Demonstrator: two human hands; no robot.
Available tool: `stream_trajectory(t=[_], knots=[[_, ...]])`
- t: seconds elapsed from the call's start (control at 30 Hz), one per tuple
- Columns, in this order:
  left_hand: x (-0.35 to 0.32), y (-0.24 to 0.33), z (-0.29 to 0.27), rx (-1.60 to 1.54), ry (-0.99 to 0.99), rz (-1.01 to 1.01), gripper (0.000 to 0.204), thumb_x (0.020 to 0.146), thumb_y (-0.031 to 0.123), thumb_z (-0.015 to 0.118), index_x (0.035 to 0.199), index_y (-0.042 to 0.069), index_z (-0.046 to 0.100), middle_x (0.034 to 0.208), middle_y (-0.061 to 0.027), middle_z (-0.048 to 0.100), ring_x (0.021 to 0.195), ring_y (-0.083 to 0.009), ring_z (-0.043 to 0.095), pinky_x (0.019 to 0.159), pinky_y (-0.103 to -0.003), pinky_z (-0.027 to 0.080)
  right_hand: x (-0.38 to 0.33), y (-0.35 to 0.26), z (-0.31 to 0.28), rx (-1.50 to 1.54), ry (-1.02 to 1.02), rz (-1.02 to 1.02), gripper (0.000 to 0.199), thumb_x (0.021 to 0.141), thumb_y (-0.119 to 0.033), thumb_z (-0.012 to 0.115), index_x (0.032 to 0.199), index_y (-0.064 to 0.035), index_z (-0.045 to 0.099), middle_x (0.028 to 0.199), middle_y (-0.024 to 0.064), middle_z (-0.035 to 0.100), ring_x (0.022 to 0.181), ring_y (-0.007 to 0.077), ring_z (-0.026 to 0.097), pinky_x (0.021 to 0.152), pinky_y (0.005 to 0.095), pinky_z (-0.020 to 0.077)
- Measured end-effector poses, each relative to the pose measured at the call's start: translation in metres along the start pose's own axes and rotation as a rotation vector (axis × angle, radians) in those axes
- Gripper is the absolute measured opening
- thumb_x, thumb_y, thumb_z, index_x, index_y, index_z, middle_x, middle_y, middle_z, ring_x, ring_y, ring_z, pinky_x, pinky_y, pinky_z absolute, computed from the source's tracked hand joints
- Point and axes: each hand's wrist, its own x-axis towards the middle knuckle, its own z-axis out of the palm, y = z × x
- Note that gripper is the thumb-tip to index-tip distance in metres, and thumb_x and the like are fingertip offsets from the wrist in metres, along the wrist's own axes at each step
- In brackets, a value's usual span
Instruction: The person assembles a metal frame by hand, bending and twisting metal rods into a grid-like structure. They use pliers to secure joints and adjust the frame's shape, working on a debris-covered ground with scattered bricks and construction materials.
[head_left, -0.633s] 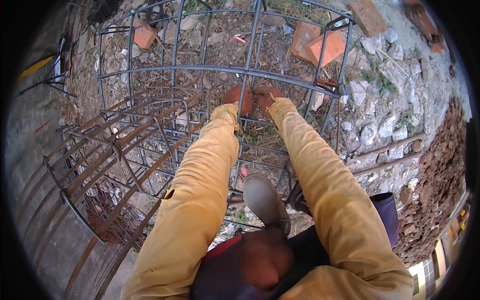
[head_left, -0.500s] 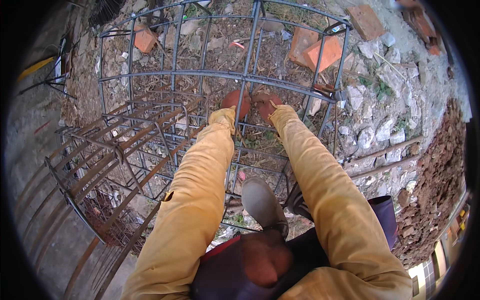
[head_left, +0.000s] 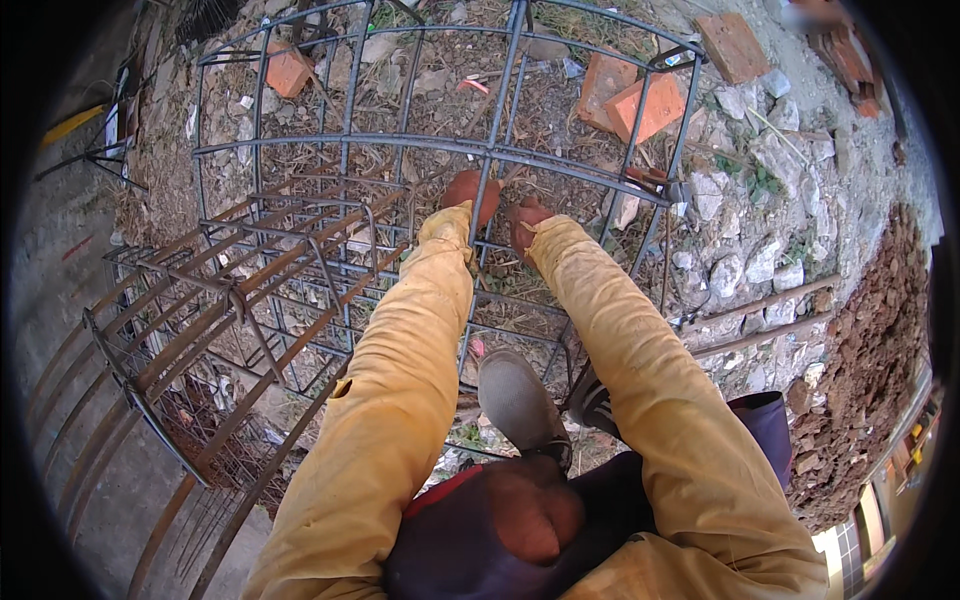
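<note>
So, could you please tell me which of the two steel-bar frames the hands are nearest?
The grey frame straight ahead: left hand and right hand are close around one upright bar; the other frame, at left, has rusty brown long bars.

Grey rebar cage (head_left: 488, 152), open boxlike grid, over littered ground (head_left: 440, 110)

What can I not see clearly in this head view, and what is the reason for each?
In the head view:
Left hand: partly covered by a bar; its grip is unclear.
Right hand: too small to tell whether it holds anything.
Dark shoe: partly hidden by the right sleeve.
Cage: cut off by the upper edge.
</note>
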Motion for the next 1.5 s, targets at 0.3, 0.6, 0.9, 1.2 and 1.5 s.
stream_trajectory(t=[0.3, 0.6, 0.9, 1.2, 1.5], knots=[[0.01, -0.034, 0.018, -0.44, -0.12, 0.121, 0.058, 0.091, 0.051, 0.048, 0.094, -0.003, 0.068, 0.085, -0.0223, 0.067, 0.081, -0.0325, 0.065, 0.074, -0.044, 0.047, 0.006, -0.017, -0.007, -0.555, -0.12, -0.352, 0.022, 0.075, -0.003, 0.061, 0.097, -0.0008, 0.061, 0.086, 0.0148, 0.061, 0.09, 0.0317, 0.059, 0.076, 0.0412, 0.0469], [0.003, -0.01, -0.024, -0.195, -0.25, -0.038, 0.079, 0.092, 0.065, 0.025, 0.092, -0.001, 0.069, 0.091, -0.0301, 0.063, 0.092, -0.0447, 0.059, 0.086, -0.048, 0.042, 0.002, -0.071, -0.045, 0.005, 0.267, -0.152, 0.013, 0.083, -0.004, 0.055, 0.093, -0.002, 0.062, 0.09, 0.0223, 0.062, 0.091, 0.0403, 0.058, 0.08, 0.0458, 0.0483], [0.024, -0.05, 0.013, -0.297, -0.211, 0.093, 0.063, 0.092, 0.055, 0.04, 0.09, -0.002, 0.067, 0.083, -0.0231, 0.065, 0.078, -0.0365, 0.061, 0.077, -0.045, 0.045, 0.02, -0.07, -0.07, 0.073, 0.259, 0.265, 0.018, 0.087, -0.015, 0.056, 0.098, -0.0043, 0.065, 0.095, 0.0239, 0.065, 0.091, 0.0409, 0.062, 0.081, 0.0478, 0.0485], [0.017, -0.041, 0.009, -0.358, -0.259, 0.106, 0.042, 0.087, 0.04, 0.06, 0.099, 0.0, 0.067, 0.084, -0.0178, 0.067, 0.079, -0.0281, 0.064, 0.075, -0.041, 0.047, -0.005, -0.079, -0.063, 0.134, 0.487, 0.408, 0.031, 0.089, -0.018, 0.056, 0.114, 0.0002, 0.054, 0.104, 0.0256, 0.064, 0.098, 0.0423, 0.061, 0.086, 0.0478, 0.0474], [0.012, -0.035, 0.019, -0.46, -0.334, -0.022, 0.033, 0.089, 0.034, 0.06, 0.089, 0.002, 0.068, 0.075, -0.0112, 0.064, 0.072, -0.0246, 0.06, 0.07, -0.04, 0.046, 0.033, 0.022, -0.012, -0.714, -0.448, -0.016, 0.026, 0.096, -0.024, 0.046, 0.099, -0.0015, 0.06, 0.088, 0.019, 0.066, 0.084, 0.0305, 0.065, 0.07, 0.0386, 0.0487]])
